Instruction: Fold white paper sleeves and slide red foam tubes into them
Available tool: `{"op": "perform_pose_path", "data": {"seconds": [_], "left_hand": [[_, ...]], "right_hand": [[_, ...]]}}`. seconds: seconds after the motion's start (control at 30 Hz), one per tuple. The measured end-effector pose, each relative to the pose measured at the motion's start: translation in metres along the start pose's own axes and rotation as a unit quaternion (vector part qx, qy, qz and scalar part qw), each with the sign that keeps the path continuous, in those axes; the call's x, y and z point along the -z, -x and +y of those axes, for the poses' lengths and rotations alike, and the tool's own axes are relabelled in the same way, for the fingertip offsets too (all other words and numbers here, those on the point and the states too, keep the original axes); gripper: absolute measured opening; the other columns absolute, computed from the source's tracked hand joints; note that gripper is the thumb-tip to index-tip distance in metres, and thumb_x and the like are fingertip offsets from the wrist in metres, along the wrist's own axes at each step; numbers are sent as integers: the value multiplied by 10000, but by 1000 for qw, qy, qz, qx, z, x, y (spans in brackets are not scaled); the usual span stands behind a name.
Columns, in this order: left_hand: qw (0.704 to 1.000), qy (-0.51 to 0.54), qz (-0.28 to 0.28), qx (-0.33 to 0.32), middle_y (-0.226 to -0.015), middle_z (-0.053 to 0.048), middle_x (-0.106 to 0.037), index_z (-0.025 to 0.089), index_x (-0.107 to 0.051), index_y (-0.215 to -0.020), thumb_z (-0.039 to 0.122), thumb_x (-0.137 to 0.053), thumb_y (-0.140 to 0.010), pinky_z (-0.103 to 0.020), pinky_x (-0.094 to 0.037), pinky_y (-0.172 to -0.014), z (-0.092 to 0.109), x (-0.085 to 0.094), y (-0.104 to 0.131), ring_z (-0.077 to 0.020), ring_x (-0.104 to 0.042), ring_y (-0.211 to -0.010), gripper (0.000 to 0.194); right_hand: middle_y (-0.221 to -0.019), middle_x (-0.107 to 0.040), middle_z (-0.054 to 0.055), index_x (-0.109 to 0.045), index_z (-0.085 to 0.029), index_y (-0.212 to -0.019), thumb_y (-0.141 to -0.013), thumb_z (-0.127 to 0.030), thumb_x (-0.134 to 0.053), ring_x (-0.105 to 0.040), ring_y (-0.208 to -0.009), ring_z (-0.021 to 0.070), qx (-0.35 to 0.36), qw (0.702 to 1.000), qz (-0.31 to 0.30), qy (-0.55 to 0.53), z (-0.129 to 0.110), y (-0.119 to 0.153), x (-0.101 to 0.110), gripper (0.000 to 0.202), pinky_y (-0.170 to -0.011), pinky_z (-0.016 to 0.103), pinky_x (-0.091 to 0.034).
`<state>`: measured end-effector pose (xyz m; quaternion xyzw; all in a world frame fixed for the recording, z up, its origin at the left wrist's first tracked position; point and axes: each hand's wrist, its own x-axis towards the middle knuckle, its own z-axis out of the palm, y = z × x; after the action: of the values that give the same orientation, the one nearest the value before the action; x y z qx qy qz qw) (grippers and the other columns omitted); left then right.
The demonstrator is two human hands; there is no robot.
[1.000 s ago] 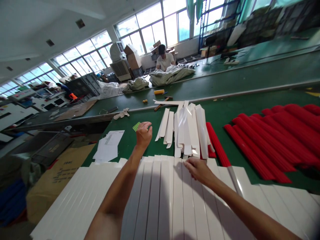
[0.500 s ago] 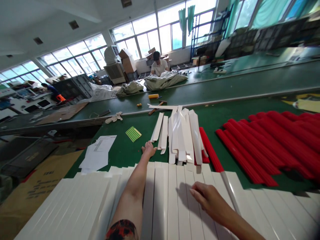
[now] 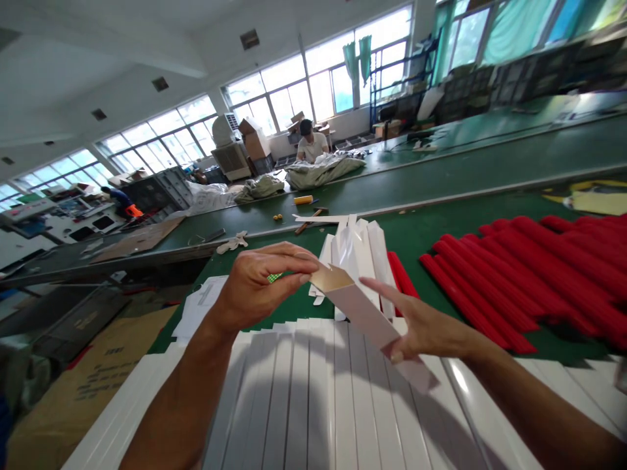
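A long, narrow white cardboard box (image 3: 365,320) hangs tilted in the air, its flapped end up and to the left. My left hand (image 3: 267,281) pinches the flap at that end between thumb and fingers. Around the lower part of the box is my right hand (image 3: 416,323), its thumb on the near face and its index finger stretched out above; its other fingers are partly hidden. Below lies a row of flat white boxes (image 3: 313,391). Just behind the held box is a pile of loose white cartons (image 3: 355,245).
Red ribbed tubes (image 3: 529,274) are heaped on the green table at right. Papers (image 3: 196,307) and a glove (image 3: 232,243) lie at left. A yellow roll (image 3: 303,200) rests on the far bench, where a person (image 3: 312,142) sits behind grey cloth.
My left hand has come back from beside the pile with a white box and raised it. My right hand has opened from its curl and taken the box's lower part.
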<state>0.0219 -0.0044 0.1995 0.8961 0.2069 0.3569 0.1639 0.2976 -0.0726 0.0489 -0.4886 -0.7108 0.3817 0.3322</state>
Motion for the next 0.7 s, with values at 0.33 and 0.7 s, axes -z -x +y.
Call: {"op": "perform_pose_path", "data": {"seconds": [0.33, 0.7], "left_hand": [[904, 360, 109, 201, -1384, -130, -540, 258, -550, -1319, 502, -850, -618, -376, -559, -928, 9, -187, -12, -282, -609, -1189, 800], [864, 332, 141, 350, -911, -59, -721, 159, -592, -1135, 392, -864, -610, -277, -559, -655, -5, -208, 3, -188, -678, -749, 636]], "right_hand": [[-898, -663, 49, -632, -137, -996, -697, -415, -773, -612, -797, 179, -98, 949, 103, -283, 28, 75, -22, 432, -700, 271, -478], [-1055, -688, 108, -653, -105, -1143, -887, -440, -538, -648, -994, 221, -237, 946, 196, -108, 107, 30, 11, 437, -878, 332, -499]]}}
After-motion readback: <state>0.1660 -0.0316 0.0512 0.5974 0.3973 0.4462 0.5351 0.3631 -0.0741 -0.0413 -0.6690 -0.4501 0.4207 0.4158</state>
